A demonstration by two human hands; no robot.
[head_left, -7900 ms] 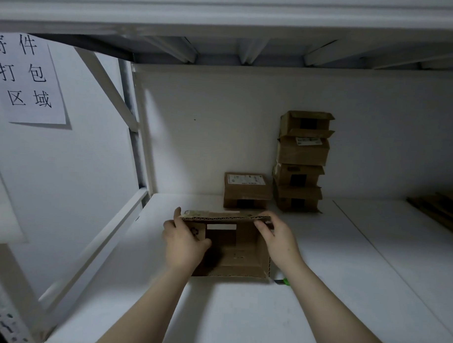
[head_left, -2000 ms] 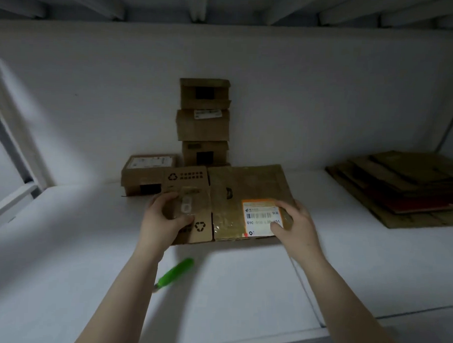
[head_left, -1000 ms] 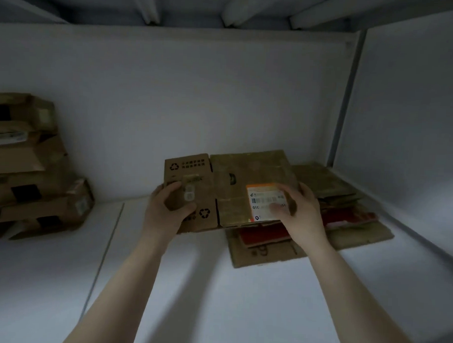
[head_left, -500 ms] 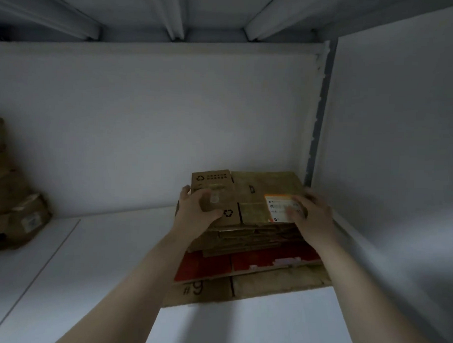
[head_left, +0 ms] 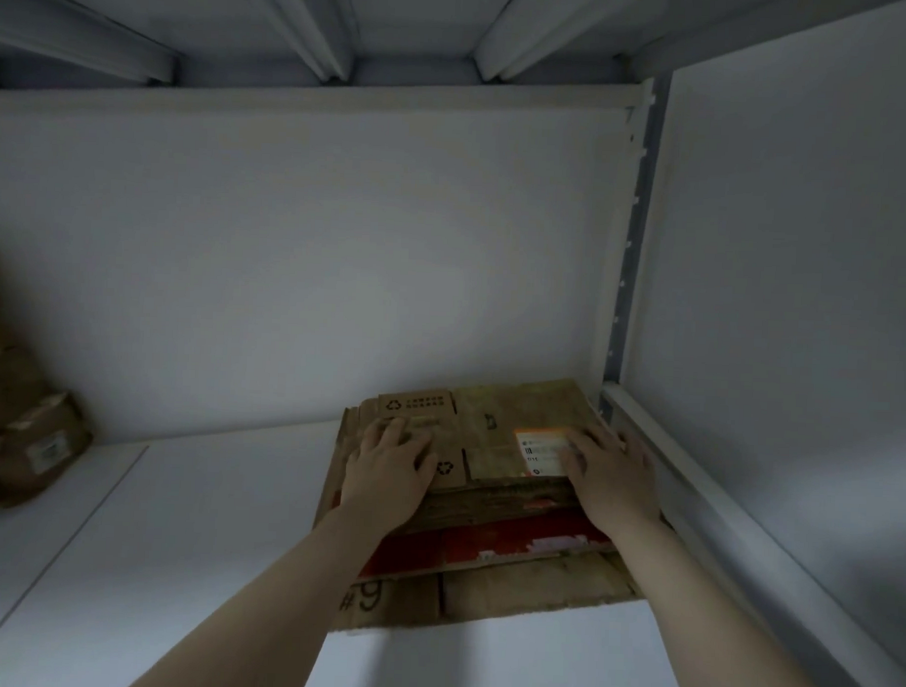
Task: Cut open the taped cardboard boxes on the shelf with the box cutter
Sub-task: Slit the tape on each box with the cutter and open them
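Observation:
A flattened brown cardboard box with an orange-edged shipping label lies on top of a pile of flattened cardboard in the shelf's right corner. My left hand lies flat on its left part, fingers spread. My right hand presses flat on its right part, covering some of the label. Neither hand holds anything. At the far left edge, taped cardboard boxes stand stacked, only partly in view. The box cutter is out of sight.
The white shelf board stretches left of the pile. A white side panel and a metal upright close off the right. The shelf above hangs low overhead. One sheet in the pile is red, another is marked "#9".
I carried the flattened box from the shelf's middle to the right corner and laid it on the pile. Both hands went from gripping its edges to lying flat on it.

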